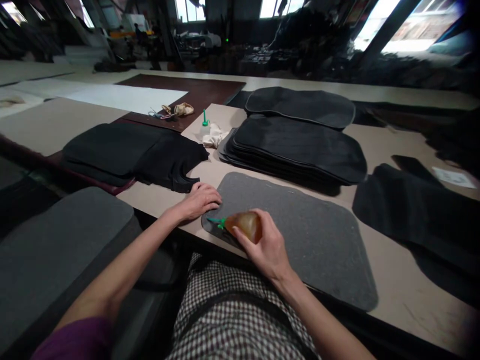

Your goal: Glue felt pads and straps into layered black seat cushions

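On the desk [150, 198], near edge: grey panel [300, 230] lies flat, w/ R hand [268, 245] over its L part. R fingers are wrapped round an amber bottle [245, 225], tilted, green nozzle pointing L near the panel's L end; can't tell if tip touches. L hand [204, 199] is palm down at that end, fingers close together & slightly bent, nothing seen in grasp.

Around: black stack [300, 147] sits just behind the panel, w/ another black pc [300, 105] beyond. Black cloth [112, 150] to L, its notched end just beside L hand. Btwn cloth & stack: white rag [214, 136] + 2nd bottle [205, 125], green-capped, upright. Dark pcs [423, 215] to R, white label [453, 176] nearby. Farther back, brown sheet [213, 92], white sheet [131, 97], small tangle [178, 111], details unclear. R hand & bottle hide part of panel's near edge.
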Demonstrator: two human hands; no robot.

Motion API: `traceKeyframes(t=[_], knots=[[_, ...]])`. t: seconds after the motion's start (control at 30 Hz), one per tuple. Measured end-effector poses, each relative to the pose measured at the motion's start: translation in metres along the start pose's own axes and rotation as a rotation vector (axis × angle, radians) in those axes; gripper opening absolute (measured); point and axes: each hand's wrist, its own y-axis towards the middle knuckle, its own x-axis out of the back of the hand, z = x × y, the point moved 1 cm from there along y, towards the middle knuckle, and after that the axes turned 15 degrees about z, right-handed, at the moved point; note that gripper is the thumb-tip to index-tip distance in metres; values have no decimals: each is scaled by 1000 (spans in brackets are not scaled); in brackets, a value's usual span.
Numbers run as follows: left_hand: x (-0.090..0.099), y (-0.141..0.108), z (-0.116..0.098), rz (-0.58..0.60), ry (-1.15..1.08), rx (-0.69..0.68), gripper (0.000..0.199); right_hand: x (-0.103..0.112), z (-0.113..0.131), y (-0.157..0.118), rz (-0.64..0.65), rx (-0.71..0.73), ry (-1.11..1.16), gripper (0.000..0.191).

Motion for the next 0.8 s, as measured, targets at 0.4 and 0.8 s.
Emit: traceKeyframes(t=[0.4,0.8], knots=[[-2,-12,-13,11,46,32,52,45,-14,-37,135,32,-31,45],[-4,-9,-12,77,74,97,51,110,-52,-114,24,-149,-59,48]])
